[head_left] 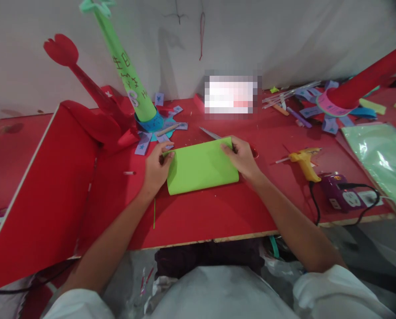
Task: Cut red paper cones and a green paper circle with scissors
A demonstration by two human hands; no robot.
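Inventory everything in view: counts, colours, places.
Sheet: 1, lime, centre
Scissors: 1, silvery, partly behind sheet
Strip: 1, green, front left
Glue gun: 1, yellow, right
Boxy item: 1, purple, beside glue gun
Packet: 1, pale green, far right
Tubes: 2, green back left, red back right
Forked-tip piece: 1, red, back left
Starred strips: several, lilac, around tubes
Loose sticks: several, mixed, back right
Panel: 1, red, left
Table: 1, red, centre
Wall: 1, grey, back
Strings: 2, dark and red, wall
Sleeves: 2, white, bottom
Left hand, right hand: 1 each, bare, on sheet
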